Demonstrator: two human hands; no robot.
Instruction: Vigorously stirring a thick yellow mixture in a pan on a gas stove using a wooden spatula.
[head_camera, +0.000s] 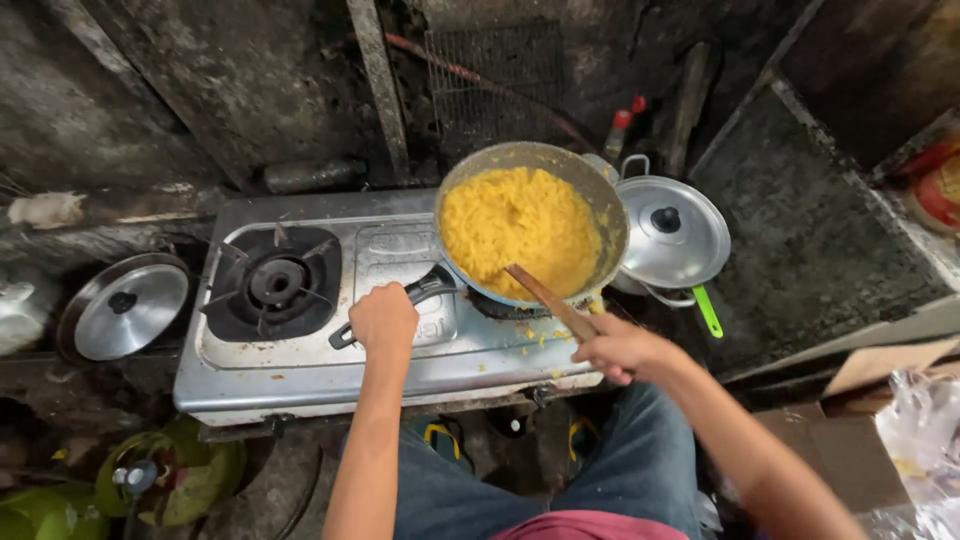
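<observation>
While the left hand (383, 320) closes around the black handle (400, 303) to steady the pan (600, 205), the right hand (622, 348) grips a wooden spatula (545, 298) whose tip is buried in the yellow food (520, 230) just beyond it. The burner under the pan is hidden; whether it is lit, I cannot tell.

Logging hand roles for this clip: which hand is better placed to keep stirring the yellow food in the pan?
Right. The right hand grips the wooden spatula, whose tip is in the yellow food, while the left hand is closed around the black handle of the round metal pan, apparently steadying it.
</observation>
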